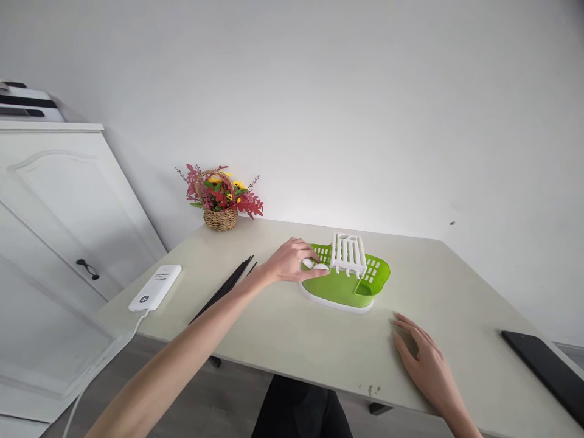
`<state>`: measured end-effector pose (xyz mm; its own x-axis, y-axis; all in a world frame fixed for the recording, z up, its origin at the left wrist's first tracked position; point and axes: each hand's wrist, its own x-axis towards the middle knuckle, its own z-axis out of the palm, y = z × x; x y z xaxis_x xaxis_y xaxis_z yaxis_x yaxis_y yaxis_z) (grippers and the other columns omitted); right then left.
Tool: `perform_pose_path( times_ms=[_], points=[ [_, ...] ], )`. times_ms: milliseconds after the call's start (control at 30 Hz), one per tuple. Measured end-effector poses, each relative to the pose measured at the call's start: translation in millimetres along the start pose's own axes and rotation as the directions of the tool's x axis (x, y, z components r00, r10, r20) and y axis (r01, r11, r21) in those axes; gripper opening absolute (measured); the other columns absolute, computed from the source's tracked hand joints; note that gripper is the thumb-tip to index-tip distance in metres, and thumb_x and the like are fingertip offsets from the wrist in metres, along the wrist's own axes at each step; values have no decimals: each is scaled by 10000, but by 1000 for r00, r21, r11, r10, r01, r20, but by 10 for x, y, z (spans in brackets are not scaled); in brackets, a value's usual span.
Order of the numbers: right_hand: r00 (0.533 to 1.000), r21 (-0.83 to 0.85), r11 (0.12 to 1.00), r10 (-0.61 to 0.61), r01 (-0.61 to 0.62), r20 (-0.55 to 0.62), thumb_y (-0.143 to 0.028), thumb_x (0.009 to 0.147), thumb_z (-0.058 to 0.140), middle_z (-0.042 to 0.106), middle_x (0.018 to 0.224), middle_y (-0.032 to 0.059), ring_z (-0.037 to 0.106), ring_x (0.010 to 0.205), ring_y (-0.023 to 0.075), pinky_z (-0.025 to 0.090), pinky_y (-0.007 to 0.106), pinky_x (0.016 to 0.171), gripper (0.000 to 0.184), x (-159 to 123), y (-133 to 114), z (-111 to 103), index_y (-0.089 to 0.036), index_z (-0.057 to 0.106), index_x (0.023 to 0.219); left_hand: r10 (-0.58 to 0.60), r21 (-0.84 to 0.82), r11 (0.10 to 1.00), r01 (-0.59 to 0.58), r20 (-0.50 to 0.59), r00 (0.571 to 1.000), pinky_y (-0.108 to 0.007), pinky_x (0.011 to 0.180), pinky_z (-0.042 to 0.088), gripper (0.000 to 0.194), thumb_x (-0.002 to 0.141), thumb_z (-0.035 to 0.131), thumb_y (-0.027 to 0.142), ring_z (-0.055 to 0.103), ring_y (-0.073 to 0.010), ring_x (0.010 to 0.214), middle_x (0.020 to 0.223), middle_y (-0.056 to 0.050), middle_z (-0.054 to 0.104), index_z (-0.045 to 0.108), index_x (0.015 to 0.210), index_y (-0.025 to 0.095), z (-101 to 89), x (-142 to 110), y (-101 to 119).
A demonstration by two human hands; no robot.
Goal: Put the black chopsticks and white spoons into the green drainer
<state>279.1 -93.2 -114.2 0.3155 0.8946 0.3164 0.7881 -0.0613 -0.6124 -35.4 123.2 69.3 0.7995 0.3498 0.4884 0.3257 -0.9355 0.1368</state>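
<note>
A green dish rack with a white base and a white slotted holder stands in the middle of the beige table. My left hand reaches to the rack's left edge, its fingers closed around a small white object that rests on the rack. My right hand lies flat on the table near the front edge, fingers stretched out, holding nothing. Black chopsticks lie on the table just left of my left forearm.
A wicker basket of red and yellow flowers sits at the table's back left corner. A white device with a cable lies at the left edge. A black tablet lies at the right. A white cabinet stands left.
</note>
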Motion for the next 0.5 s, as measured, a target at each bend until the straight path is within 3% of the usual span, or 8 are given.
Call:
perform_pose_path(
  times_ms=[167,367,500],
  points=[
    [1000,7,1000,6,-6,-1,-514,980,456,607,1501,39,550,1385,292,464,525,1129,407,0,-16,-11,-284,657,1249,115,68,991,-115,-4,993,-327,856,508,440,973,632,570,704,-215,904,985,-80,779,724,1174,189,11,80,-60],
    [1000,3,1000,10,-10,-8,-508,988,454,608,1498,40,554,1378,290,477,522,1115,402,-1,-43,-23,-286,661,1252,300,163,939,-302,39,953,-289,648,453,363,1020,584,525,687,-201,824,857,-67,751,752,1005,203,98,226,-77],
    [1000,-2,1000,6,-6,-8,-485,992,448,610,1494,59,554,1376,291,472,520,1114,402,-1,-57,-30,-266,663,1251,337,160,928,-336,25,941,-288,603,419,414,1040,538,521,667,-187,745,771,-59,727,732,885,190,135,275,-107]
  ],
)
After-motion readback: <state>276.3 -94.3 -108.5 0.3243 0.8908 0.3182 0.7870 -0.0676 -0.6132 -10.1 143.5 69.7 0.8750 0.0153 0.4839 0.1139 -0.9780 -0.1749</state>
